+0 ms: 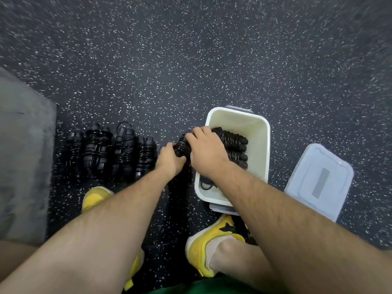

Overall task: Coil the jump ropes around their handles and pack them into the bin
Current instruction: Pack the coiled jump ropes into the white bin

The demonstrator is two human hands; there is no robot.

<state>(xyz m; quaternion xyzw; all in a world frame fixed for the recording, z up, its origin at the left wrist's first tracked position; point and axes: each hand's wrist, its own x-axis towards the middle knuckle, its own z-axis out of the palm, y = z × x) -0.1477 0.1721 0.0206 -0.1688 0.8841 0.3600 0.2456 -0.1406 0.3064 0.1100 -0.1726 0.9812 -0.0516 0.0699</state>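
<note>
A white plastic bin [263,132] stands on the speckled floor and holds several coiled black jump ropes [234,143]. At the bin's left rim, both hands hold one coiled black rope bundle [182,147]. My left hand [169,159] grips its near end. My right hand [204,148] curls over its top and far side. Left of the hands, several more coiled rope bundles [110,149] lie in a row on the floor. A loose bit of black cord [205,184] lies at the bin's near end.
The bin's pale lid [318,181] lies flat on the floor to the right. A grey block or mat [23,155] borders the left side. My yellow shoes [203,245] are planted just below the bin and the rope row.
</note>
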